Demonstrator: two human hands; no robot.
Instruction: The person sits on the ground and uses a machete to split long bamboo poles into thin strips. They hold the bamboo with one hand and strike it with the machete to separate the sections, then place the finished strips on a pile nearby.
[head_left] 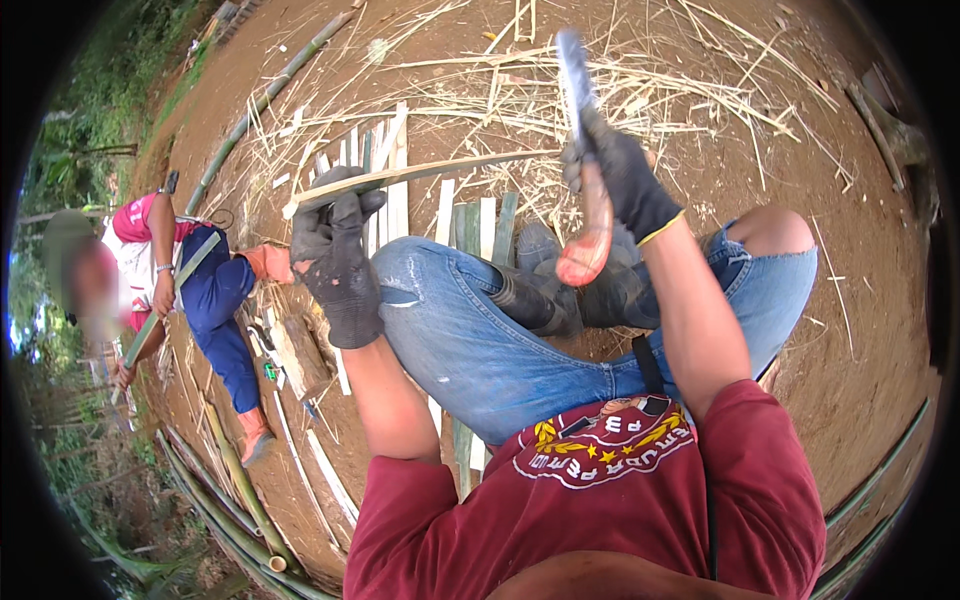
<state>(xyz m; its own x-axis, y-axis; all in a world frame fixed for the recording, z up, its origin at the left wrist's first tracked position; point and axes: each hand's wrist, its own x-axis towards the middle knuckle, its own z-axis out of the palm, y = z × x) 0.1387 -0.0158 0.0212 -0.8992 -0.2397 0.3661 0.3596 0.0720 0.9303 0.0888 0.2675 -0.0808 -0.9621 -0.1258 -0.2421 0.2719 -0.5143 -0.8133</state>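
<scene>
My left hand [338, 255], in a dark work glove, grips one end of a long split bamboo strip [455, 165]. From there the strip runs across to the right, its far end close by my right hand. In a dark glove with a yellow cuff edge, my right hand [632, 180] is closed round a large knife. Its reddish-orange wooden handle [590, 235] points down toward me. The knife blade [574, 75] stands up and away, slightly blurred. Whether the strip touches the knife or the right fingers, I cannot tell.
Split bamboo slats [398, 190] lie on the ground beyond and under my knees. Thin shavings [650, 100] litter the brown soil ahead. At left, a co-worker [190, 260] sits holding a green bamboo piece. A wood block [296, 352] and bamboo poles [235, 470] lie nearby.
</scene>
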